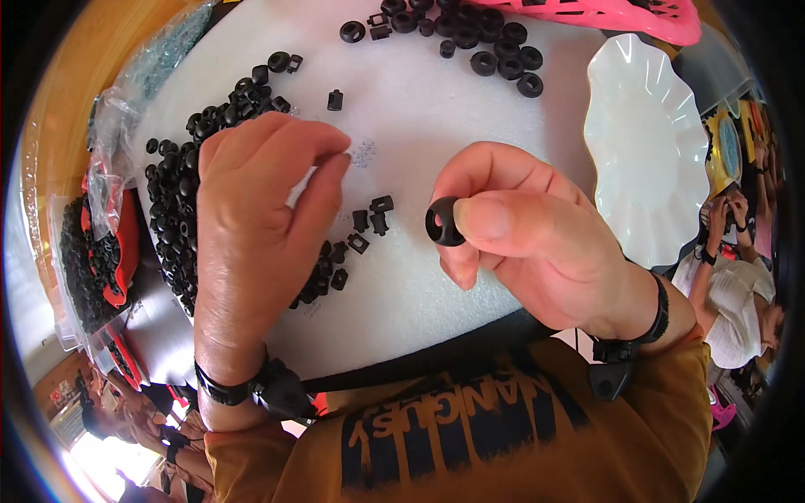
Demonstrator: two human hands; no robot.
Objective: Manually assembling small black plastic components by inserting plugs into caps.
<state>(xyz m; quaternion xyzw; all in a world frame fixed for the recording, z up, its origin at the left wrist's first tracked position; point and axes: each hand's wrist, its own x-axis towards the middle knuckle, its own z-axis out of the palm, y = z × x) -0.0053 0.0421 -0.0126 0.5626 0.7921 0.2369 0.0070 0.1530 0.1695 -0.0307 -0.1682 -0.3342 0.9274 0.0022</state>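
Note:
My right hand (537, 226) pinches a small round black plastic part with a hole (445, 222) between thumb and fingers. It is held above the white work surface, right of the middle. My left hand (260, 184) is over the left side, palm down, with thumb and forefinger tips drawn together; anything between them is too small or hidden to make out. Beneath and beside this hand spreads a heap of round black parts (172, 226). Several small black frame-shaped pieces (359, 243) lie between my hands, and a single one (335, 101) lies farther back.
More black rings (507, 46) are grouped at the far side, near a pink basket (604, 12). A white wavy-edged dish (646, 151) stands at the right. Clear plastic bags and a red-edged container (124, 251) with black parts are at the left. Other people (734, 302) sit off to the right.

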